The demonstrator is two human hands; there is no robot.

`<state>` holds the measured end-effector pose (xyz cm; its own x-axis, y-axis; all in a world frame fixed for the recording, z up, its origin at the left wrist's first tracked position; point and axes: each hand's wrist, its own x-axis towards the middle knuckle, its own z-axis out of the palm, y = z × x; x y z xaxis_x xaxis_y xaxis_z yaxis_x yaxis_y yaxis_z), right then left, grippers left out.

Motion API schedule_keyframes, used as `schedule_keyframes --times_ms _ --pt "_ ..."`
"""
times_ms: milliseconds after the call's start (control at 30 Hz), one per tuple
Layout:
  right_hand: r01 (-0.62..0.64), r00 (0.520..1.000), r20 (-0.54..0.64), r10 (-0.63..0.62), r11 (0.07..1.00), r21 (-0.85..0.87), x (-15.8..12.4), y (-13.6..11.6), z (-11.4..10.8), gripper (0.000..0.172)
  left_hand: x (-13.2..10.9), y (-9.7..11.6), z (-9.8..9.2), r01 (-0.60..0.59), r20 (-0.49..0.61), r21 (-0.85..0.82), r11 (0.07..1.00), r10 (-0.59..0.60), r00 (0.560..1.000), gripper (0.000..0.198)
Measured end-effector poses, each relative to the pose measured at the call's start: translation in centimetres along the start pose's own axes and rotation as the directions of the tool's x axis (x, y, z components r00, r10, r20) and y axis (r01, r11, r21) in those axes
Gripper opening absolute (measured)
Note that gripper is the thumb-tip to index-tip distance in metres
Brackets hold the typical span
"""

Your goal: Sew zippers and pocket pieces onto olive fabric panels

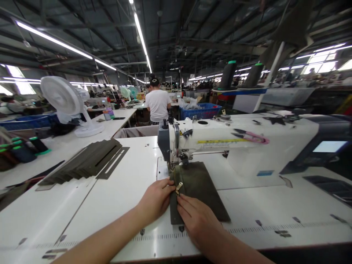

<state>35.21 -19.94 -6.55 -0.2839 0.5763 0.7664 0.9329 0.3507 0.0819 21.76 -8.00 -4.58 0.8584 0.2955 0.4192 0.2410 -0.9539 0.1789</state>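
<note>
A dark olive fabric panel [203,190] with a zipper lies flat under the needle area of a white sewing machine [247,154]. Its brass zipper pull [179,186] stands out near the panel's left edge. My left hand [157,198] is closed on that edge, its fingertips just left of the pull. Just below the pull, my right hand [200,220] has its fingers together, pressed on the panel by the zipper; its thumb is hidden. The panel's far end passes beneath the machine head [172,146], where the presser foot hides part of it.
Left on the table is a fanned stack of olive pieces [85,161], with a slotted piece [114,161] beside it. Pink-handled thread snips [253,136] rest on the machine arm. Beyond are a white fan [64,99], thread cones [228,75], a blue crate [200,111] and a seated person [158,101].
</note>
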Motion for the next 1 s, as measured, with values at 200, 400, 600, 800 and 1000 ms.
schedule_keyframes --times_ms 200,400,600,800,1000 --pt "0.01 0.996 -0.084 -0.007 1.0 0.026 -0.3 0.0 0.3 0.036 0.1 0.6 0.1 -0.062 0.015 0.081 0.995 0.061 0.998 0.026" --pt "0.007 0.999 -0.044 -0.003 0.997 0.081 -0.3 0.4 0.6 0.035 0.4 0.5 0.2 -0.046 0.012 0.079 0.996 0.045 0.999 0.026" --pt "0.006 1.0 -0.02 -0.003 0.991 0.132 0.1 1.4 1.2 0.033 1.0 -0.6 0.6 -0.061 -0.003 0.049 0.997 0.061 0.998 0.026" --pt "0.006 0.999 -0.041 -0.001 0.991 0.132 0.5 2.5 2.5 0.033 2.2 -1.5 0.6 -0.061 0.002 0.059 0.996 0.061 0.998 0.026" --pt "0.004 1.0 0.03 -0.009 0.986 0.164 1.0 3.8 3.5 0.032 3.2 -2.4 0.9 0.014 0.023 0.092 0.996 -0.016 1.0 0.02"
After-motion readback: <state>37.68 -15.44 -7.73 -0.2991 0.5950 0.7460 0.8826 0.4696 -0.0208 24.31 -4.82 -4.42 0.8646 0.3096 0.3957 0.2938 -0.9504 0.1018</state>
